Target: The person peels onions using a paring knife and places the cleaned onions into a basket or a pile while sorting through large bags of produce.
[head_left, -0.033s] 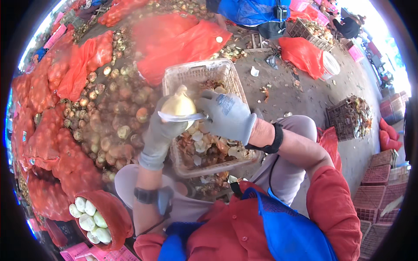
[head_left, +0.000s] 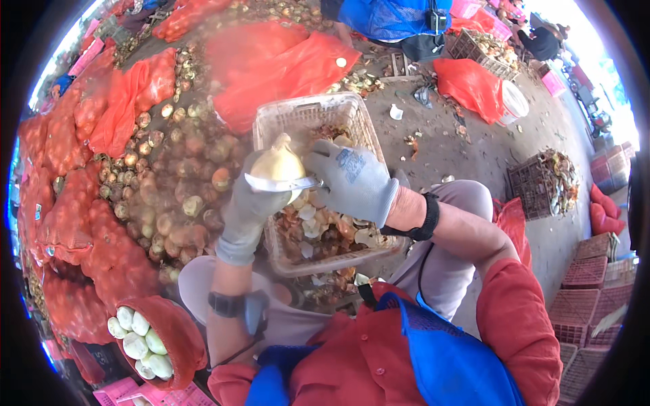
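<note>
Above a beige plastic crate [head_left: 332, 264] I hold a pale yellow onion [head_left: 279, 166], its stem end pointing away from me. My left hand [head_left: 254, 189], in a grey glove, is closed round the onion's left and lower side. In my gloved right hand [head_left: 352, 179] is a small knife [head_left: 284, 183], gripped by a handle that the fingers hide. The blade lies across the near side of the onion, touching it. Onion skins and scraps [head_left: 311, 230] fill much of the crate below.
Loose onions [head_left: 183, 176] lie heaped left of the crate, beside full red mesh sacks [head_left: 68, 210]. Peeled onions [head_left: 139, 342] fill a red container near my left elbow. A scrap-filled crate [head_left: 542, 183] and stacked crates [head_left: 575, 291] stand right. Another person in blue [head_left: 393, 17] is ahead.
</note>
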### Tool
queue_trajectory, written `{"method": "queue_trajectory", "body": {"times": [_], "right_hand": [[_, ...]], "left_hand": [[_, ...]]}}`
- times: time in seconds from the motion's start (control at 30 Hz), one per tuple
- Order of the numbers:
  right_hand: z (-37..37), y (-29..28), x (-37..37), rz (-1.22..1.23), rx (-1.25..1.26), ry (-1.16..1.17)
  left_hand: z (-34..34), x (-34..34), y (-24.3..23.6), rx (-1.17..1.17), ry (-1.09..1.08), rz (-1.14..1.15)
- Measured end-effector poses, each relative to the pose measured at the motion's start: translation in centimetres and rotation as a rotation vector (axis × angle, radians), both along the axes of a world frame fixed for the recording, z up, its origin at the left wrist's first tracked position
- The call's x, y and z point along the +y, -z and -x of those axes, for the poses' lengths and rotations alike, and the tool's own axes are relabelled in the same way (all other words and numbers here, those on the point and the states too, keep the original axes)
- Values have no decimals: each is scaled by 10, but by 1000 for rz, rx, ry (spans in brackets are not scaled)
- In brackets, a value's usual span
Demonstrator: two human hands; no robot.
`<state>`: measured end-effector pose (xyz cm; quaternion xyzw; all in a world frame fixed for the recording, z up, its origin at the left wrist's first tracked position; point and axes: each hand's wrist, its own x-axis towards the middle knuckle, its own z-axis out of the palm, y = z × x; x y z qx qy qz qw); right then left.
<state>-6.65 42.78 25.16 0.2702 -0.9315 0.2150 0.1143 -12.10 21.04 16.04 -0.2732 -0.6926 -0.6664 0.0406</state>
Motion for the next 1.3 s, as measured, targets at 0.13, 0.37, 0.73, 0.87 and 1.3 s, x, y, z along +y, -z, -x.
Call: {"method": "queue_trajectory", "body": {"times": [0.13, 0.37, 0.73, 0.87, 1.3], "right_hand": [[5, 11, 7, -26, 35, 37], [35, 22, 32, 44, -154, 280], [-7, -12, -8, 358, -701, 115], [-10, 11, -6, 304, -694, 86], [-7, -12, -10, 306, 94, -138]], "left_hand": [[-12, -1, -23, -36, 142, 37], [-46, 1, -65, -397, 276, -195], [-38, -1, -60, -385, 86, -468], [-36, 1, -56, -436, 101, -801], [-44, 7, -62, -474, 122, -650]]}}
